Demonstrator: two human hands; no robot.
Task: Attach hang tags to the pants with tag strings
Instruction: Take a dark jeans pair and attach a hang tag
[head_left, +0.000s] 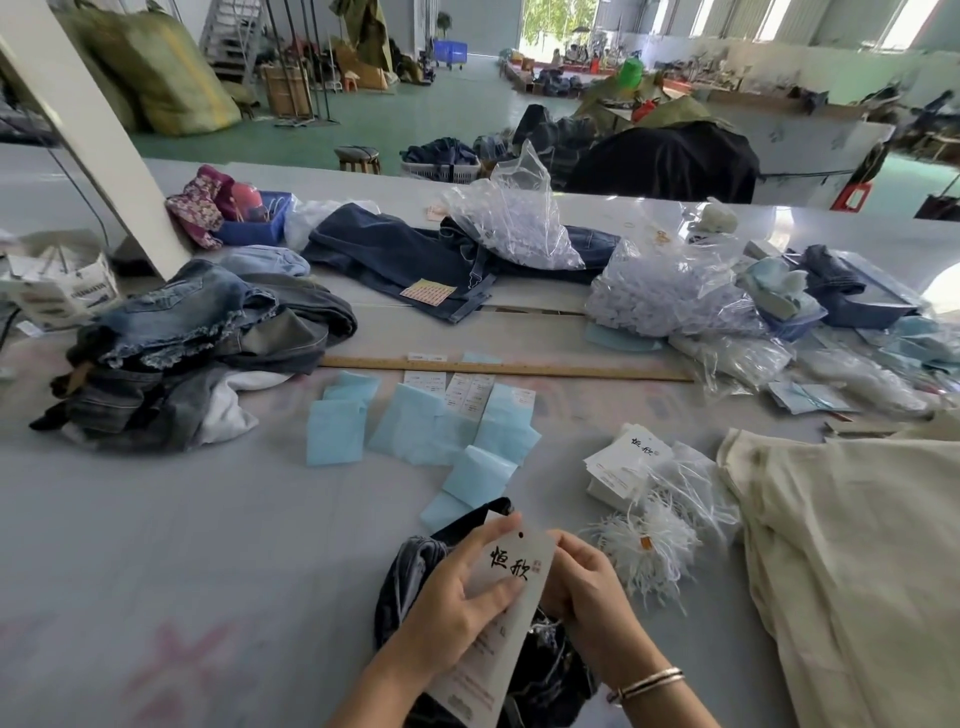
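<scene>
A long white hang tag (511, 566) with black characters lies over dark denim pants (410, 566) at the near edge of the table. My left hand (457, 587) holds the tag, thumb on its face and fingers behind its top. My right hand (587, 587) is curled at the tag's right edge, over the pants; what its fingertips pinch is hidden. A heap of white tag strings (649, 556) lies just right of my hands, with a stack of white hang tags (623, 462) behind it.
Light blue paper pieces (415, 431) and small size labels lie ahead, before a wooden ruler (509, 369). A pile of jeans (197, 343) sits at left, a cream garment (857, 545) at right, plastic bags of strings (665, 291) further back.
</scene>
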